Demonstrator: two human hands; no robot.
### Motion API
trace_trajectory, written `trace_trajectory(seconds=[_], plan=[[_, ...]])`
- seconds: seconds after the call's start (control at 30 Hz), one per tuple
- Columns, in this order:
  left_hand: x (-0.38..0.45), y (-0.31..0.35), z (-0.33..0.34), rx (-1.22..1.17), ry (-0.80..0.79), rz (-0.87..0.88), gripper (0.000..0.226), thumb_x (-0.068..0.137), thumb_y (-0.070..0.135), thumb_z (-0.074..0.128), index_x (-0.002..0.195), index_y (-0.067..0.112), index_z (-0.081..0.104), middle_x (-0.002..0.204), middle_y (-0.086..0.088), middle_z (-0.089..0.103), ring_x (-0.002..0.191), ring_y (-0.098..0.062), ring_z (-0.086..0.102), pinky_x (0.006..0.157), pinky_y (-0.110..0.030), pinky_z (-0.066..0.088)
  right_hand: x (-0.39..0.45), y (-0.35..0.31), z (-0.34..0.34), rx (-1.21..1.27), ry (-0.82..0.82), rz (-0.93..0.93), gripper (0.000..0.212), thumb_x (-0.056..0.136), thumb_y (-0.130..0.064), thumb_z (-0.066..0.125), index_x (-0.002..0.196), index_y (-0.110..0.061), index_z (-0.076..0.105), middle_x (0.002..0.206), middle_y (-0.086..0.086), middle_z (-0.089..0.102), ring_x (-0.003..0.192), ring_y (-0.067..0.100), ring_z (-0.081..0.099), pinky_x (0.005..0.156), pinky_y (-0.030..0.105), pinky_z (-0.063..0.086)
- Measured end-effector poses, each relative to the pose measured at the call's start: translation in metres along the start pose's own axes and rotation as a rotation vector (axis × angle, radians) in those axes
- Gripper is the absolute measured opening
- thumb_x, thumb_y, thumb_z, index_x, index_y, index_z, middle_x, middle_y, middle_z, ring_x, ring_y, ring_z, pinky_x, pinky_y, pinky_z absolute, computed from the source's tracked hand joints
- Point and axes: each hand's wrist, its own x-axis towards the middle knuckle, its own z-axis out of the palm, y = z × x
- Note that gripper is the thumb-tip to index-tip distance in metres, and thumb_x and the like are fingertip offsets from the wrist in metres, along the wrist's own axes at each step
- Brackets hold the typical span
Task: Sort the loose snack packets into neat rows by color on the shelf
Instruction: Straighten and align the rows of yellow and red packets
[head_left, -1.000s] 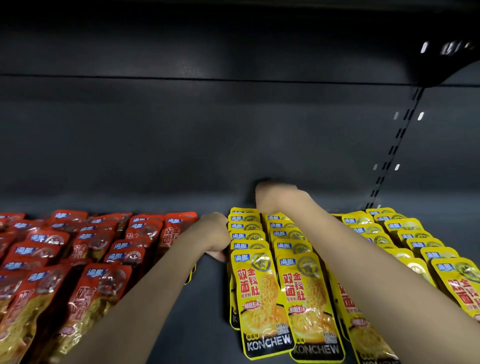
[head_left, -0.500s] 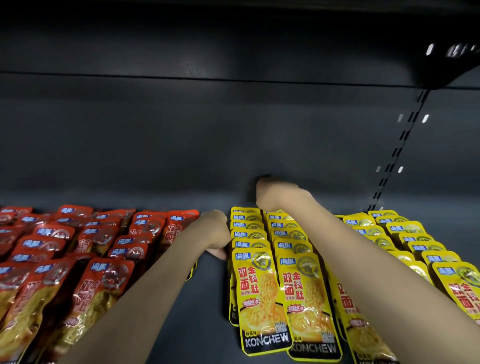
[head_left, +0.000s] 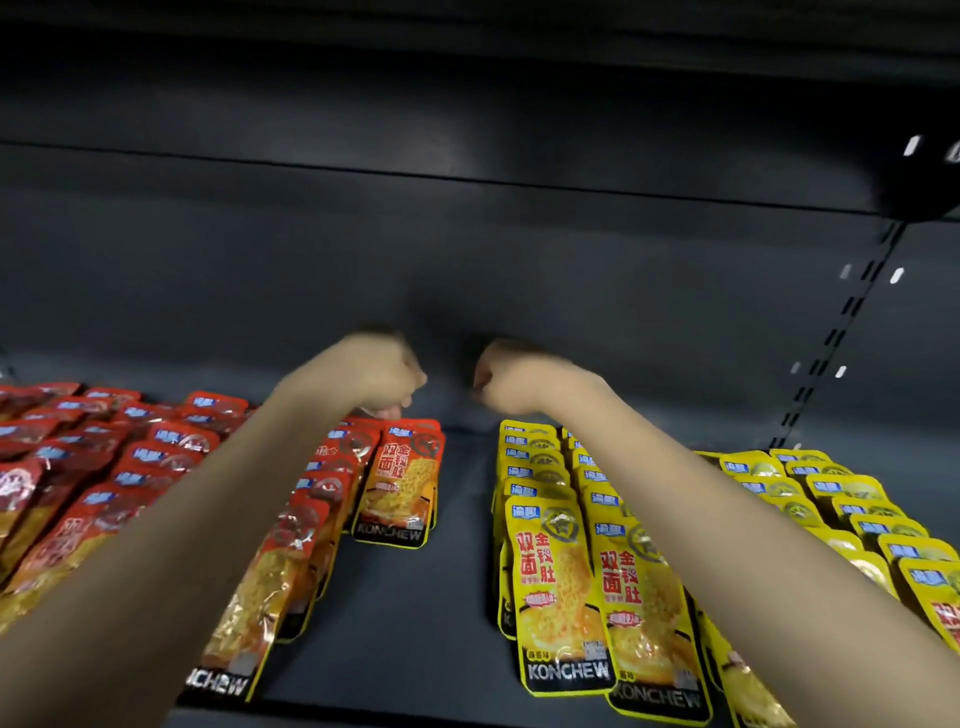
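Observation:
My left hand (head_left: 371, 376) is curled at the back of the rightmost row of red packets (head_left: 400, 483), with its fingertips at the top edge of the rear packet. Motion blur hides whether it pinches that packet. My right hand (head_left: 514, 379) is a curled fist just above the back end of the nearest row of yellow packets (head_left: 550, 571), and nothing shows in it. A bare strip of the dark shelf (head_left: 415, 597) separates the red rows from the yellow rows.
More red packets (head_left: 104, 467) lie in overlapping rows on the left, partly under my left forearm. Further yellow packets (head_left: 841, 499) run in rows to the right. The dark back panel stands close behind both hands. A slotted upright (head_left: 841, 338) rises at the right.
My left hand has moved from beside the yellow row to the back of the red row. My right hand stays at the rear of the yellow row. The view has shifted.

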Motion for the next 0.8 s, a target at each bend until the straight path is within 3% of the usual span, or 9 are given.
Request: trace_trajectory(seconds=[0.07,0.23,0.33,0.43,0.53,0.63,0.73,0.8], plan=[[0.01,-0.014,-0.008,0.015,0.009,-0.001,0.028,0.099,0.024,0.047,0.088,0.005,0.064,0.062,-0.004,0.06,0.039,-0.006,0.049,0.036,-0.012,0.037,0.005,-0.01,0.003,-0.002,0.0,-0.004,0.022,0.083,-0.019,0.054,0.097,-0.014,0.07,0.094,0.007,0.068,0.085,0.027,0.064,0.068,0.026,0.049],[0.039,-0.048,-0.014,0.127,0.0,0.099,0.019,0.095,0.021,0.051,0.093,0.01,0.067,0.088,-0.006,0.069,0.059,-0.012,0.055,0.058,-0.024,0.043,0.017,-0.032,0.014,0.007,-0.063,0.007,0.021,0.084,-0.018,0.054,0.096,-0.013,0.07,0.098,0.006,0.069,0.088,0.025,0.063,0.076,0.031,0.055],[0.059,-0.066,-0.013,0.144,-0.032,0.192,0.02,0.092,0.015,0.053,0.073,0.018,0.061,0.079,-0.005,0.064,0.067,-0.017,0.054,0.064,-0.028,0.043,0.019,-0.045,0.018,-0.01,-0.128,0.022,0.025,0.086,-0.017,0.054,0.103,-0.01,0.07,0.106,0.008,0.068,0.094,0.026,0.063,0.08,0.031,0.054],[0.069,-0.073,-0.01,0.132,-0.098,0.271,0.027,0.086,0.003,0.049,0.062,0.014,0.058,0.066,-0.006,0.059,0.061,-0.021,0.053,0.061,-0.03,0.043,0.016,-0.052,0.021,-0.031,-0.206,0.074,0.029,0.089,-0.023,0.056,0.11,-0.008,0.068,0.111,0.01,0.067,0.1,0.027,0.062,0.08,0.03,0.05],[0.077,-0.076,-0.003,0.168,-0.153,0.355,0.018,0.089,0.008,0.052,0.081,0.012,0.067,0.073,-0.008,0.064,0.05,-0.015,0.057,0.058,-0.024,0.044,0.01,-0.054,0.025,-0.007,-0.229,0.142,0.031,0.089,-0.027,0.057,0.108,-0.006,0.068,0.106,0.01,0.069,0.093,0.026,0.064,0.071,0.028,0.05],[0.083,-0.078,0.008,0.198,-0.219,0.401,0.019,0.093,0.018,0.053,0.096,0.008,0.069,0.086,-0.015,0.072,0.051,-0.014,0.06,0.063,-0.024,0.049,0.0,-0.057,0.027,0.078,-0.223,0.226,0.029,0.087,-0.026,0.059,0.109,-0.008,0.068,0.094,0.009,0.069,0.07,0.022,0.061,0.053,0.022,0.045],[0.086,-0.079,0.015,0.228,-0.277,0.414,0.021,0.095,0.02,0.052,0.094,0.007,0.069,0.08,-0.015,0.071,0.051,-0.013,0.059,0.058,-0.023,0.046,-0.007,-0.06,0.032,0.123,-0.169,0.258,0.033,0.084,-0.031,0.064,0.109,-0.01,0.068,0.107,0.009,0.069,0.095,0.023,0.064,0.074,0.027,0.051],[0.088,-0.08,0.016,0.232,-0.274,0.436,0.018,0.093,0.019,0.053,0.088,0.014,0.07,0.086,-0.008,0.073,0.057,-0.01,0.06,0.058,-0.022,0.045,-0.009,-0.063,0.035,0.146,-0.147,0.272,0.037,0.079,-0.034,0.069,0.108,-0.01,0.068,0.108,0.008,0.068,0.101,0.023,0.062,0.082,0.03,0.051]])
